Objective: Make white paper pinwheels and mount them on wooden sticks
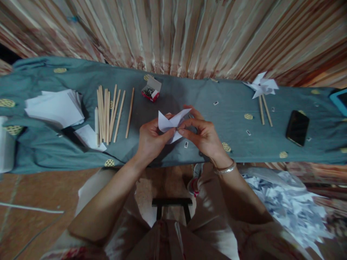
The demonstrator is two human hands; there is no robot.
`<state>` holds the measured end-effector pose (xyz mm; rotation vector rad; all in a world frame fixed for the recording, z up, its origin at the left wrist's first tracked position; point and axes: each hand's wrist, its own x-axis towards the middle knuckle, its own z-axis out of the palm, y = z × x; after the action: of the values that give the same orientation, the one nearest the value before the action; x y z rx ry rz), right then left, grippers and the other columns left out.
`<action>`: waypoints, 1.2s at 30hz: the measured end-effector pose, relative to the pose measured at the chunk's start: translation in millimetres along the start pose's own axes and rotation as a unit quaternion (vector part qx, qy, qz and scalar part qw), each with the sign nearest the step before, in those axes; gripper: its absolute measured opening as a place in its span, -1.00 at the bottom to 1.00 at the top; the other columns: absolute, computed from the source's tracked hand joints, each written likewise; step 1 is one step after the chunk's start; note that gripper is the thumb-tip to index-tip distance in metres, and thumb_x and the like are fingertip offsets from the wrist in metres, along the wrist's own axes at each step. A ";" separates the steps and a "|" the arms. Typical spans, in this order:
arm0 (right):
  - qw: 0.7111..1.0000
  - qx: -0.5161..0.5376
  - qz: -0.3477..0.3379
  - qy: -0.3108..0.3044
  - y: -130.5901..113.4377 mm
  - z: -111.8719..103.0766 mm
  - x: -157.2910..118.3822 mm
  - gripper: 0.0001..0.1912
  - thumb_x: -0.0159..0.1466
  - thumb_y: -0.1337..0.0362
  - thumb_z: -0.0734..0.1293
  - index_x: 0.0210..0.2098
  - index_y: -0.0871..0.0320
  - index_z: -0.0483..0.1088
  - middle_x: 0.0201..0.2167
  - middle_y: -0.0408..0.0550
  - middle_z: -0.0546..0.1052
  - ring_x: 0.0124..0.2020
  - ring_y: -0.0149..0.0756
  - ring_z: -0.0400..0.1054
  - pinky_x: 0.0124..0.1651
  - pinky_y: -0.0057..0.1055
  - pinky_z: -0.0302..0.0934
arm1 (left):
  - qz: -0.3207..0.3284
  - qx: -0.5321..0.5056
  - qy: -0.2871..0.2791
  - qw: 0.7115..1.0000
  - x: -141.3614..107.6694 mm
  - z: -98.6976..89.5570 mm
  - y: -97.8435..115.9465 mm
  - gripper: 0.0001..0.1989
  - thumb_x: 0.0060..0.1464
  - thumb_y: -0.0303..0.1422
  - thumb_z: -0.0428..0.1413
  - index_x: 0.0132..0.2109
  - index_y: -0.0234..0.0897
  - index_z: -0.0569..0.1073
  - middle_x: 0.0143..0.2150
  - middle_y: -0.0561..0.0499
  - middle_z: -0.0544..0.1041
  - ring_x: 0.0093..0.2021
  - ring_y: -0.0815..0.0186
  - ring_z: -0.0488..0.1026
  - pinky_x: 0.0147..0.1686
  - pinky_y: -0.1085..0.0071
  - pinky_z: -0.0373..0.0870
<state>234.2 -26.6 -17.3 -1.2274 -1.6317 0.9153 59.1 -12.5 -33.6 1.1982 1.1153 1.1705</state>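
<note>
A folded white paper pinwheel (pixel 169 124) is held above the middle of the cloth-covered table. My left hand (pixel 153 139) grips its left side, thumb at the centre. From the right, my right hand (pixel 202 135) pinches at the centre, where a small dark pin-like thing shows between thumb and fingers; its exact shape is too small to tell. Beyond my hands stands an open red and white box (pixel 151 89) of small metal pins. Several wooden sticks (pixel 108 115) lie to the left, with one stick (pixel 129 112) apart from them.
White paper sheets (pixel 55 108) are stacked at the left. At the right lie pinwheels on sticks (pixel 261 86) and a black phone (pixel 297 128). A blue-edged device (pixel 340 101) sits at the far right. Below the table is a heap of paper pieces (pixel 292 206).
</note>
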 end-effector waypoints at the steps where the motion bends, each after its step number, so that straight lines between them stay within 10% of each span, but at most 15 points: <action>1: 1.000 0.008 0.003 -0.004 0.5 0.0 0.3 -0.94 0.22 0.23 0.45 -0.38 0.05 0.54 0.14 -0.05 0.49 0.39 -0.07 0.13 0.39 -0.03 0.07 | 0.008 0.009 -0.006 1.000 -0.5 -0.5 0.1 -0.62 -0.13 -0.30 0.34 -0.09 -0.25 0.65 -0.07 -0.06 0.67 -0.07 0.12 0.59 0.00 0.24 0.48; 36: 0.989 0.136 0.057 0.016 11.2 16.2 2.0 -0.85 0.11 0.14 0.52 -0.43 0.04 0.54 -0.14 -0.13 0.53 0.04 -0.22 0.40 0.24 -0.19 0.18 | 0.011 0.027 -0.028 0.999 -2.2 -10.9 0.6 -0.52 -0.12 -0.23 0.36 -0.01 -0.30 0.61 -0.03 -0.11 0.65 -0.05 0.10 0.58 0.01 0.23 0.48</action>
<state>222.4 -22.8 -32.7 -1.1470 -1.3695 1.1436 48.0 -13.9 -33.6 1.2809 1.1008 1.1227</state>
